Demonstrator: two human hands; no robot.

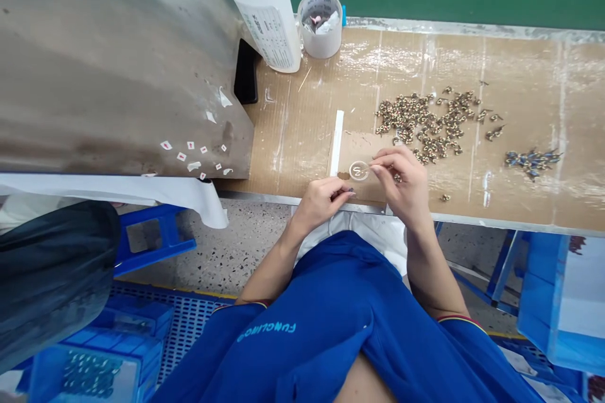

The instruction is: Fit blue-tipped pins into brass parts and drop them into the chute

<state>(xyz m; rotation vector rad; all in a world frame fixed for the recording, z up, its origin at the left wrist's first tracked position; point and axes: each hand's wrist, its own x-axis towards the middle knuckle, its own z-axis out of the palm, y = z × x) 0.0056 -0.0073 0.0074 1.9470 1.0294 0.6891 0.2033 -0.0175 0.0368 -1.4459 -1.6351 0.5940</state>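
My right hand (401,179) pinches a thin pale pick (375,167), and its tip reaches a small clear round disc (359,170). The disc lies on a piece of brown card (359,154) at the bench's front edge. My left hand (321,201) is just left of the card, its fingertips closed on a tiny dark part (351,189). Right of my right hand spreads a loose heap of small gold-coloured metal parts (416,119). Farther right lies a smaller cluster of blue-and-metal parts (532,162).
A cardboard-covered bench (515,69) with a metal edge carries a white bottle (262,9), a cup of scraps (320,24) and a white strip (336,143). A steel panel (118,63) with stuck-on labels looms left. Blue crates (94,371) sit low on the floor.
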